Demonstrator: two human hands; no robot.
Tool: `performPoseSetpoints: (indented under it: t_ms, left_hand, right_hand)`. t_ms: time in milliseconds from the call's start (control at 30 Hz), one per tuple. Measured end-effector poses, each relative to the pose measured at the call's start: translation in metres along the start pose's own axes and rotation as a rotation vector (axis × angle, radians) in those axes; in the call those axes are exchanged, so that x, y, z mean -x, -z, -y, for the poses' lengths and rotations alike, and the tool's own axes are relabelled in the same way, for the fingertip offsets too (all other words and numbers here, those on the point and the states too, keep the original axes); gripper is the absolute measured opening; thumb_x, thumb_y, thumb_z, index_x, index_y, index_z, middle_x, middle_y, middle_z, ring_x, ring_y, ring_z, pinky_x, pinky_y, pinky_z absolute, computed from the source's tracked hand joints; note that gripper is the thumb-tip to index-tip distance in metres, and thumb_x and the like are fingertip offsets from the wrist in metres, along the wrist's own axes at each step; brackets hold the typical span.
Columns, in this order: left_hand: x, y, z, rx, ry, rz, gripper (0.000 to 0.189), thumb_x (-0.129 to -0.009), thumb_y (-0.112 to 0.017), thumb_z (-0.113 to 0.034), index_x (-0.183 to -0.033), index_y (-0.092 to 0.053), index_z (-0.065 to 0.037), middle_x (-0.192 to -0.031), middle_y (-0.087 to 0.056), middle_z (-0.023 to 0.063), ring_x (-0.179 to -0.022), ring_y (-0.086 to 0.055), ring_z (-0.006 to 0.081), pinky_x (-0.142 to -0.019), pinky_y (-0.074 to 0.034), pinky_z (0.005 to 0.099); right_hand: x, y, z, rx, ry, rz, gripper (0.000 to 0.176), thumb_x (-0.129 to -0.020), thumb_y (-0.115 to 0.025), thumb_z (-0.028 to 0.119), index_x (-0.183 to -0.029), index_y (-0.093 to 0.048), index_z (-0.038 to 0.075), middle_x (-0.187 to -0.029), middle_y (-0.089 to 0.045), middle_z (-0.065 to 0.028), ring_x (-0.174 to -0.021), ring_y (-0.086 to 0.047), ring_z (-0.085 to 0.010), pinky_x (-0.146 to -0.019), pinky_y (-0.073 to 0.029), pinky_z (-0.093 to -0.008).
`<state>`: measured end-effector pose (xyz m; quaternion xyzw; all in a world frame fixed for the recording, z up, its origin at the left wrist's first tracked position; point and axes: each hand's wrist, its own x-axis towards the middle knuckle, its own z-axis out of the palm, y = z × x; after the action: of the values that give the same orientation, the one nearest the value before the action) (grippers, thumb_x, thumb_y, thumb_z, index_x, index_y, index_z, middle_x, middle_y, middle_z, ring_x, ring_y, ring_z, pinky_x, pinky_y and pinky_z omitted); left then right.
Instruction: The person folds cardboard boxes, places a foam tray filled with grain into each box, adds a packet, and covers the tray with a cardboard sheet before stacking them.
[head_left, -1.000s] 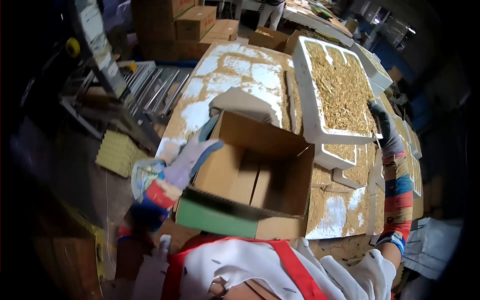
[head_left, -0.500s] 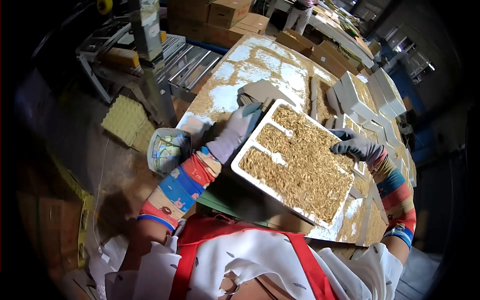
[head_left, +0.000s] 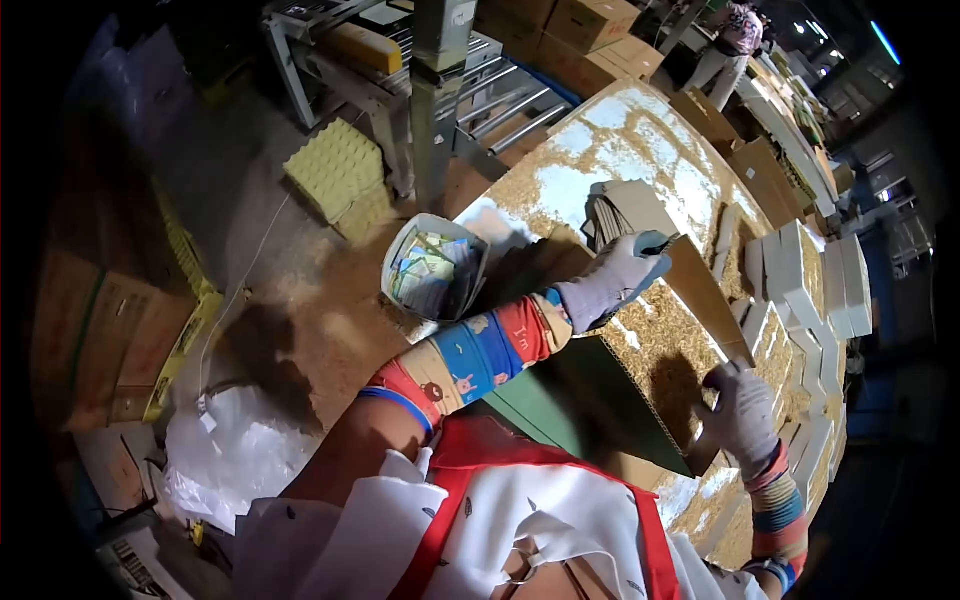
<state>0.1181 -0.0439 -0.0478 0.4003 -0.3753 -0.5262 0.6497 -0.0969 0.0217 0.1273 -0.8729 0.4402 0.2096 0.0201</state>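
A cardboard box [head_left: 705, 305] with a green outer side stands in front of me on the table. Inside it lies a white foam tray filled with loose, tan, husk-like bits [head_left: 655, 335]; most of the tray's rim is hidden by the box walls. My left hand [head_left: 625, 272], gloved, reaches over the box, its fingers closed at the far rim. At the near right corner of the box is my right hand [head_left: 742, 408], also gloved. Its fingers are apart and slightly bent, with nothing in them. Folded cardboard pieces [head_left: 635, 205] lie just beyond my left hand.
White foam pieces [head_left: 800, 275] are stacked along the right side. A bin of printed packets [head_left: 435, 270] stands left of the table [head_left: 570, 190]. Farther left are yellow egg-crate foam [head_left: 340, 175] and a metal post [head_left: 440, 95]. Another person [head_left: 735, 45] stands at the back.
The filled tray has gone from between both hands down into the box. My right hand has let go of it. The view has swung left, so the surroundings appear farther right.
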Motion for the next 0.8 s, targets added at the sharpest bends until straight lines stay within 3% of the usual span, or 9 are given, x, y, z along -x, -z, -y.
performPoseSetpoints:
  t_ms: [67,233,333,400,467,533,600,733,800]
  left_hand:
    - [0.020,0.012,-0.029,0.187,-0.030,0.158,0.035,-0.090,-0.062,-0.012,-0.121,-0.056,0.001,-0.110,-0.063,0.0071,-0.100,-0.058,0.0126,-0.090,-0.046,0.0242]
    - [0.067,0.128,-0.011,-0.756,-0.350,-0.423,0.046,-0.084,-0.066,-0.023,-0.121,-0.054,0.001,-0.110,-0.062,0.0191,-0.101,-0.060,0.0310,-0.090,-0.046,0.0371]
    - [0.102,0.187,-0.006,-1.265,0.047,-0.453,0.052,-0.081,-0.067,-0.031,-0.124,-0.053,-0.006,-0.125,-0.052,0.0215,-0.114,-0.050,0.0384,-0.096,-0.042,0.0447]
    - [0.134,0.224,0.047,-1.687,-0.033,-0.619,0.060,-0.081,-0.066,-0.033,-0.132,-0.047,-0.007,-0.127,-0.051,0.0215,-0.115,-0.048,0.0408,-0.096,-0.040,0.0487]
    - [0.150,0.222,0.046,-1.990,-0.249,-0.555,0.066,-0.083,-0.064,-0.035,-0.138,-0.039,-0.007,-0.130,-0.049,0.0225,-0.120,-0.046,0.0406,-0.097,-0.039,0.0499]
    - [0.145,0.184,0.016,-1.637,0.370,-0.605,0.060,-0.087,-0.060,-0.033,-0.137,-0.040,-0.006,-0.129,-0.049,0.0239,-0.122,-0.045,0.0404,-0.098,-0.039,0.0493]
    - [0.143,0.185,0.018,-1.939,0.785,-0.249,0.054,-0.091,-0.054,-0.032,-0.134,-0.042,-0.002,-0.129,-0.048,0.0255,-0.122,-0.045,0.0392,-0.097,-0.040,0.0471]
    - [0.192,0.237,0.062,-2.000,0.429,-0.152,0.053,-0.090,-0.054,-0.035,-0.133,-0.044,-0.005,-0.118,-0.056,0.0237,-0.109,-0.055,0.0392,-0.094,-0.042,0.0454]
    - [0.172,0.199,0.052,-1.713,0.666,-0.492,0.052,-0.089,-0.055,-0.034,-0.133,-0.046,-0.009,-0.115,-0.058,0.0227,-0.106,-0.056,0.0394,-0.093,-0.042,0.0461]
  right_hand:
    - [-0.009,-0.033,-0.005,-0.074,0.144,0.074,0.043,-0.072,-0.069,0.024,-0.106,-0.055,0.002,-0.103,-0.056,-0.0184,-0.094,-0.059,-0.0366,-0.083,-0.049,-0.0421]
    - [-0.042,-0.071,-0.024,-0.188,0.356,0.236,0.047,-0.076,-0.067,0.029,-0.111,-0.054,-0.001,-0.105,-0.057,-0.0230,-0.098,-0.059,-0.0369,-0.086,-0.047,-0.0436]
    - [-0.060,-0.024,-0.067,-0.522,0.587,0.196,0.035,-0.082,-0.065,0.032,-0.103,-0.063,0.004,-0.084,-0.065,-0.0172,-0.078,-0.064,-0.0301,-0.075,-0.052,-0.0386]
    - [-0.101,0.022,-0.131,-1.254,0.180,-0.104,0.040,-0.082,-0.068,0.028,-0.112,-0.062,0.002,-0.082,-0.066,-0.0061,-0.076,-0.063,-0.0124,-0.069,-0.051,-0.0280]
    - [-0.185,-0.012,-0.189,-1.323,0.026,-0.195,0.062,-0.080,-0.071,0.039,-0.123,-0.055,-0.002,-0.105,-0.065,-0.0107,-0.093,-0.062,-0.0181,-0.075,-0.052,-0.0301]
    - [-0.278,-0.081,-0.238,-1.141,-0.261,-0.021,0.094,-0.072,-0.074,0.055,-0.138,-0.039,-0.003,-0.129,-0.052,-0.0213,-0.117,-0.053,-0.0291,-0.092,-0.048,-0.0363]
    - [-0.370,-0.172,-0.270,-0.919,-0.202,-0.082,0.126,-0.059,-0.076,0.067,-0.146,-0.019,-0.004,-0.144,-0.031,-0.0300,-0.135,-0.031,-0.0369,-0.109,-0.032,-0.0404]
    - [-0.409,-0.219,-0.233,-0.832,-0.412,0.034,0.155,-0.041,-0.080,0.072,-0.146,0.003,-0.006,-0.149,-0.015,-0.0316,-0.141,-0.017,-0.0398,-0.115,-0.019,-0.0376]
    - [-0.424,-0.252,-0.246,-0.978,-0.261,0.059,0.154,-0.043,-0.079,0.073,-0.146,0.004,-0.005,-0.149,-0.016,-0.0308,-0.141,-0.018,-0.0376,-0.115,-0.019,-0.0368]
